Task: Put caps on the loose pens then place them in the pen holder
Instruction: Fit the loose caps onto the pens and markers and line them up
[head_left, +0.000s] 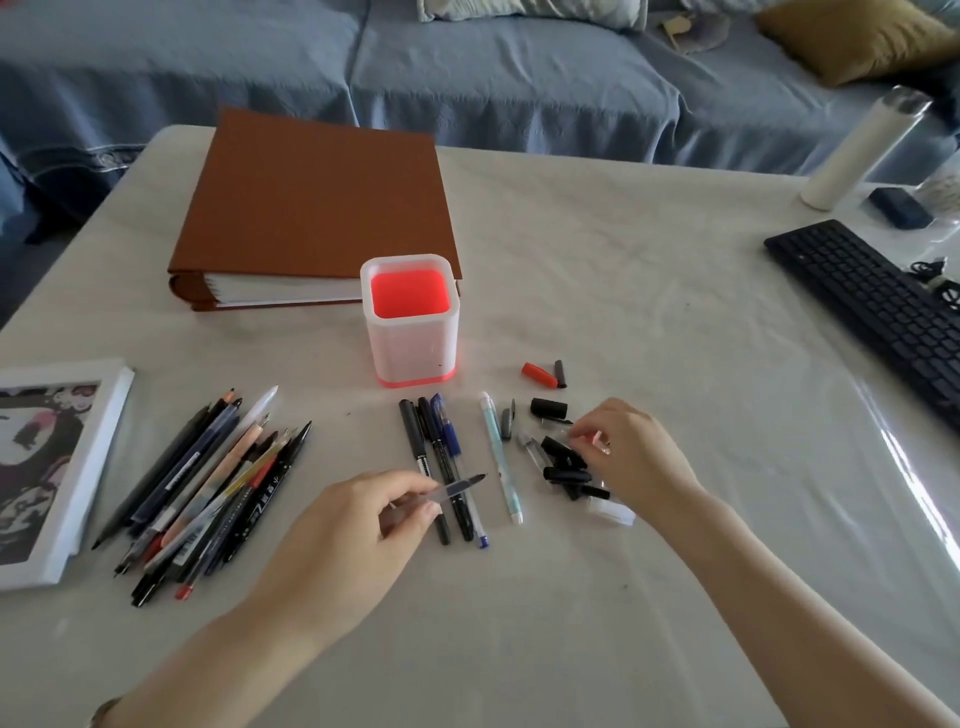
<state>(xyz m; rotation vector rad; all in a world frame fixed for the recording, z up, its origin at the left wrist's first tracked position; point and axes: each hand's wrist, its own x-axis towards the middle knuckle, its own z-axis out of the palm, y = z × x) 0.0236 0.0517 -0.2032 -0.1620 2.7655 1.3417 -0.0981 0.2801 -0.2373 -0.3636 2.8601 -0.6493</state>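
Note:
My left hand (358, 525) grips an uncapped translucent grey pen (460, 487), its tip pointing right. My right hand (631, 457) pinches a small clear cap with a pink end (592, 439) above a heap of black caps (566, 467). Between the hands lie three capped pens, black and blue (441, 457), and a pale blue pen (501, 462). A pile of several loose pens and pencils (208, 493) lies at the left. The white pen holder with a red inside (410, 322) stands upright behind them, with nothing in it. A red cap (537, 373) and a dark cap (560, 373) lie to its right.
A brown binder (311, 208) lies behind the holder. A white picture frame (47, 467) sits at the left edge. A black keyboard (872, 306) and a white bottle (862, 150) are at the far right. A blue sofa (467, 67) runs behind the table.

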